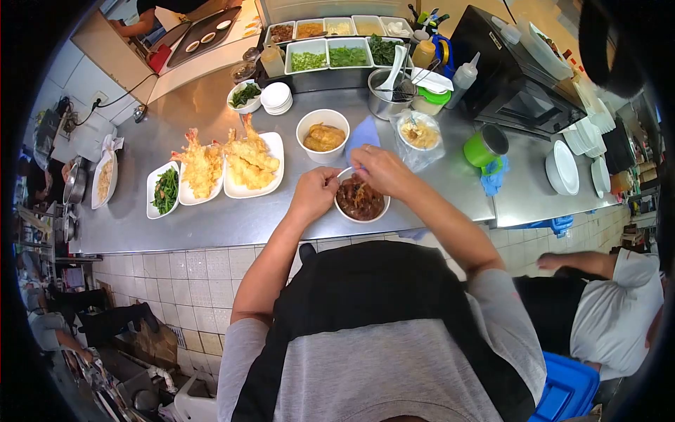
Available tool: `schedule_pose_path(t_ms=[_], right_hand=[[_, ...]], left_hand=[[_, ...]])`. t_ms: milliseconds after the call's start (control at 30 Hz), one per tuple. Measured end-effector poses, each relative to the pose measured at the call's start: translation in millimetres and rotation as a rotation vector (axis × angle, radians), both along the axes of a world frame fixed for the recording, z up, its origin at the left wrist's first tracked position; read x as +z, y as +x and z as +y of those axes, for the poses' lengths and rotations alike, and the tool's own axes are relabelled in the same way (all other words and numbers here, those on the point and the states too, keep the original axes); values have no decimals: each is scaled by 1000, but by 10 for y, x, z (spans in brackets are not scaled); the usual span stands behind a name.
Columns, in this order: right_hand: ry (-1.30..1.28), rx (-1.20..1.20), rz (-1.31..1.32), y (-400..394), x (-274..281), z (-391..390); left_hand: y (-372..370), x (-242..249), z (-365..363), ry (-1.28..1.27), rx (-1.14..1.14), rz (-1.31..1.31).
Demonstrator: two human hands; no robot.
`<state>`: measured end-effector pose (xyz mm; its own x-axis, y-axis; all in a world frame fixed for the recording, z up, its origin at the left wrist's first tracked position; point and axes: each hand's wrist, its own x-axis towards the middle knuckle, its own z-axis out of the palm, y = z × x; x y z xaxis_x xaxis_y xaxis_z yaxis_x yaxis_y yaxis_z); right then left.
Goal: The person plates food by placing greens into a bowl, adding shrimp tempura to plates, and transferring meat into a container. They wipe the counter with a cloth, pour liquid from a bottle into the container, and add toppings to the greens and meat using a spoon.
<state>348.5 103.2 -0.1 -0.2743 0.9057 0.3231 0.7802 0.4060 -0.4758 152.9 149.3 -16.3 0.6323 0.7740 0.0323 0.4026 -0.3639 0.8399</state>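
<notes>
A white bowl of dark brown sauced meat sits near the front edge of the steel counter. My left hand is closed at the bowl's left rim, thumb and fingers pinched on it. Over the back of the bowl, my right hand has its fingertips pressed together just above the meat; whatever they hold is hidden. Behind it stands a white tub with golden-brown food in liquid. A bluish cloth lies beside that tub, partly behind my right hand.
To the left are plates of tempura and a dish of greens. Topping trays line the back, near a steel pot. A green mug and black microwave stand right. Another person is behind, right.
</notes>
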Motion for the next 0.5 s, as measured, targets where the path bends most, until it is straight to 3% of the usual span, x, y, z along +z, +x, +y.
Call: schedule_pose_path(t_ms=[67, 200, 267, 300, 367, 467, 500], right_hand=[[-40, -153, -61, 148, -25, -46], [-108, -253, 206, 285, 171, -175], [-222, -296, 338, 298, 278, -189], [-219, -297, 339, 254, 267, -180], [-13, -131, 193, 101, 216, -125], [150, -107, 40, -52, 5, -41], [95, -115, 6, -70, 1, -36]], left_hand=[[-43, 107, -101, -301, 136, -62], [-183, 106, -202, -392, 207, -87], [-185, 132, -139, -86, 106, 98], [-150, 106, -84, -83, 105, 98], [-36, 35, 35, 322, 65, 57], [34, 80, 92, 189, 22, 108], [30, 48, 88, 190, 20, 109]])
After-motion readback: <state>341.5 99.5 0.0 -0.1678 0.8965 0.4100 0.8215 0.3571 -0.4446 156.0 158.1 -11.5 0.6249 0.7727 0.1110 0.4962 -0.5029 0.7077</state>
